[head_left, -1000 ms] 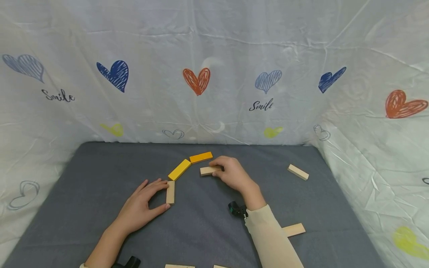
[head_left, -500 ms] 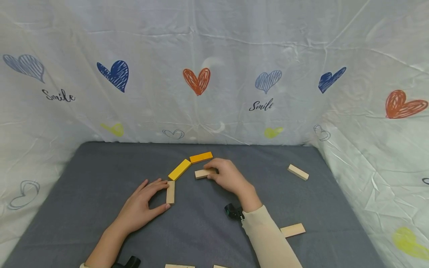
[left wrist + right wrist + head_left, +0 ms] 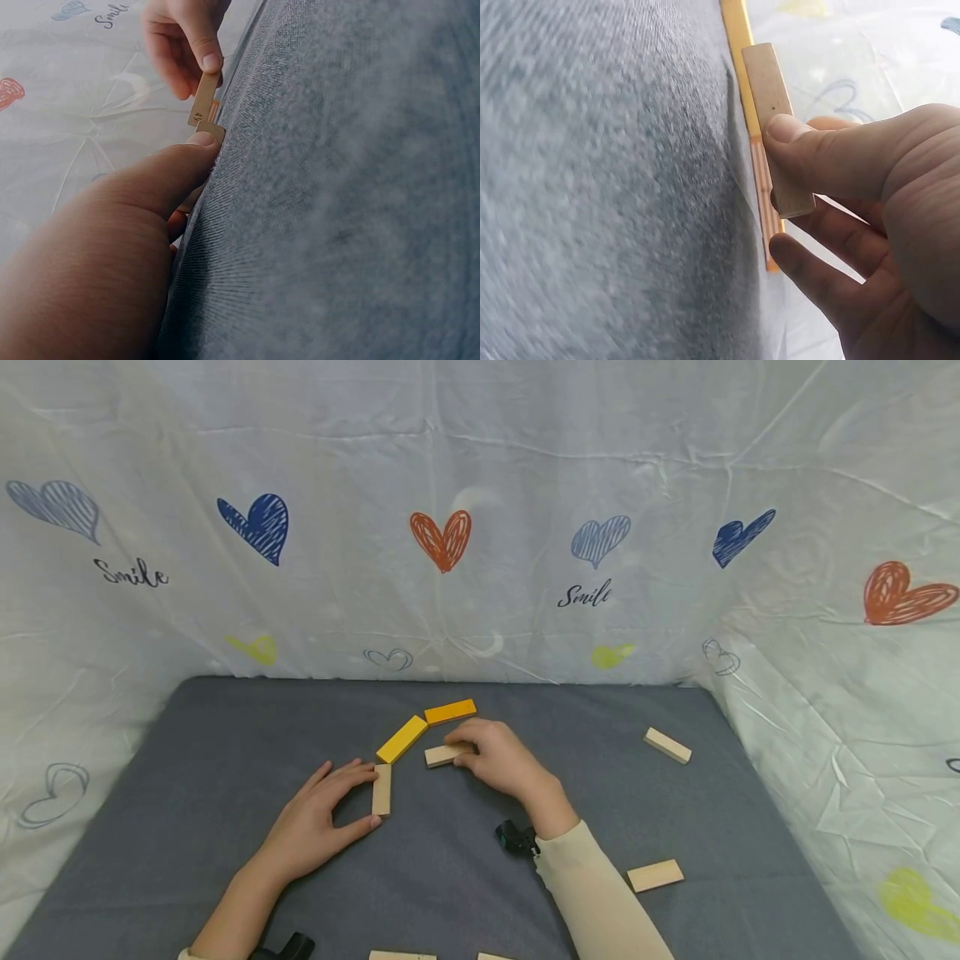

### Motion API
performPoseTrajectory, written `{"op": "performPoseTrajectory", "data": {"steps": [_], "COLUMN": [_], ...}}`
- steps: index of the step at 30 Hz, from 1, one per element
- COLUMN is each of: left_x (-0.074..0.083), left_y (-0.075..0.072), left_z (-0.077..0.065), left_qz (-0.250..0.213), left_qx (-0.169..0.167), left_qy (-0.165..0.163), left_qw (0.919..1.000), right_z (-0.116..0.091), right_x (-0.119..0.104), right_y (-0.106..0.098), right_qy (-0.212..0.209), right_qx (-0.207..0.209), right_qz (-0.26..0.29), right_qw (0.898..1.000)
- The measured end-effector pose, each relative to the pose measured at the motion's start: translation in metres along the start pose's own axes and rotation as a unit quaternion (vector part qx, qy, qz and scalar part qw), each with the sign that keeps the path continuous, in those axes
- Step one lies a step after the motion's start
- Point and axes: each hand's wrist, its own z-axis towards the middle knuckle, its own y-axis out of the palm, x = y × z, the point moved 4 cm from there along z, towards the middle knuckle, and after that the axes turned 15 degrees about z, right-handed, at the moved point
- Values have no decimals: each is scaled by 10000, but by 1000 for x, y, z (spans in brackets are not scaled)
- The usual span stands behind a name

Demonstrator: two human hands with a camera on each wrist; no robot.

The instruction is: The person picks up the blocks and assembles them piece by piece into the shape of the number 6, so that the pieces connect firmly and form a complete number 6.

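Note:
My left hand [image 3: 311,831] holds a plain wooden block [image 3: 382,791] by its two ends, thumb at the near end and fingertips at the far one. That block lies on the grey cloth, its far end by the lower end of a yellow block [image 3: 402,739]. An orange block [image 3: 450,712] continues the curve beyond the yellow one. Between thumb and fingers, my right hand [image 3: 506,764] pinches another plain wooden block [image 3: 438,756], in front of the orange block. In the right wrist view this pinched block [image 3: 763,79] appears raised off the cloth, partly covering the coloured blocks.
Loose plain blocks lie on the right: one far back [image 3: 667,746], another nearer [image 3: 656,876]. Two more blocks [image 3: 402,956] are cut off by the bottom edge. A white curtain [image 3: 510,460] printed with hearts hangs behind the grey cloth-covered table [image 3: 225,727].
My right hand has moved left and slightly nearer with its wooden block, toward the yellow block. The left hand and its block have stayed in place.

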Motion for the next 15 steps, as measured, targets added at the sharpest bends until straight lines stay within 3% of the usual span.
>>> {"op": "performPoseTrajectory", "data": {"steps": [15], "left_x": [5], "left_y": [0], "left_z": [-5], "left_qz": [-31], "left_qx": [-8], "left_qy": [-64], "left_qw": [10000], "right_z": [0], "right_x": [-7], "right_y": [16], "right_qy": [-309], "right_qx": [-205], "right_qz": [-120], "right_qw": [9992]}}
